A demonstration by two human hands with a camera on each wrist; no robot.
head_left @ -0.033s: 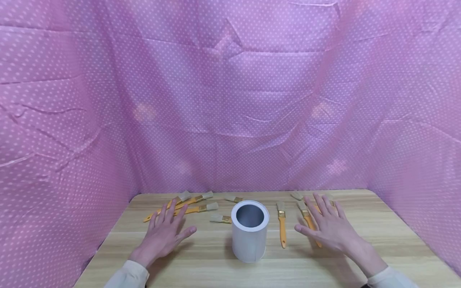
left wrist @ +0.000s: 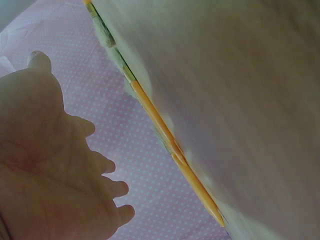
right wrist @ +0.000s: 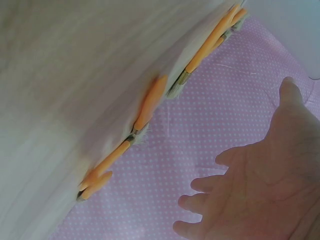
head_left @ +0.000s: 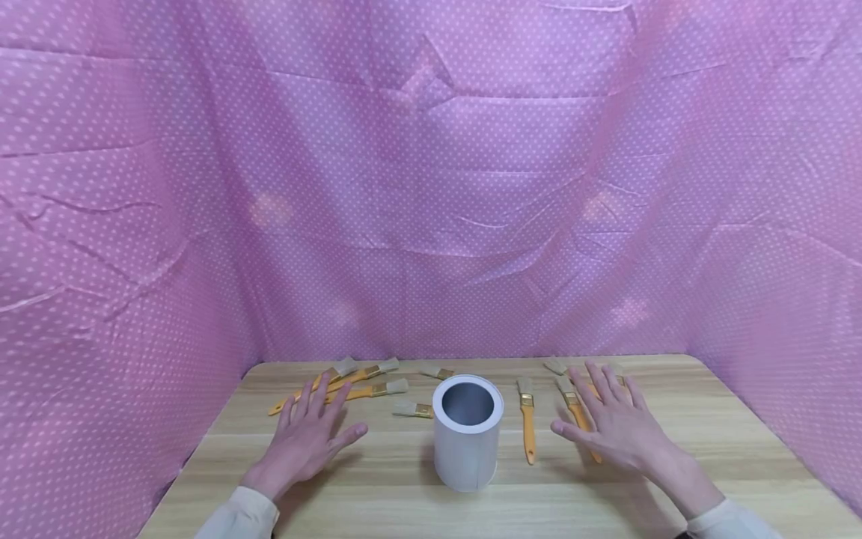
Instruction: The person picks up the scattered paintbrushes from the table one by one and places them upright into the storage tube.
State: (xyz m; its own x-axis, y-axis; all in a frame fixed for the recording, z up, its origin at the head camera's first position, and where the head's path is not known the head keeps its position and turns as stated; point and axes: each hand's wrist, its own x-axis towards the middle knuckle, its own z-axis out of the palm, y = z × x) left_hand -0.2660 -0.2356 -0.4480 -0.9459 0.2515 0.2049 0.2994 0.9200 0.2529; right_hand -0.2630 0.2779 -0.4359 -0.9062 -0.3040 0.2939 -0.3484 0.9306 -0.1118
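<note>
A white can (head_left: 466, 464), hollow with a grey inside, stands upright between my two hands. My left hand (head_left: 306, 442) hovers above the table with its fingers spread and holds nothing; beyond its fingertips lie several paintbrushes (head_left: 380, 389) with orange handles and pale bristles. Spread likewise, my right hand (head_left: 622, 430) hangs palm down over a paintbrush (head_left: 574, 404), partly hiding it and others behind the fingers. One more paintbrush (head_left: 528, 423) lies between the can and that hand. Both palms show bare in the wrist views, the left palm (left wrist: 45, 150) and the right palm (right wrist: 260, 190).
Two paintbrushes lie behind the can, one at the back (head_left: 438, 372) and one nearer (head_left: 414, 409), their handles hidden by it. The wooden table (head_left: 377, 494) is bounded by a pink dotted cloth (head_left: 431, 224) at the back and both sides.
</note>
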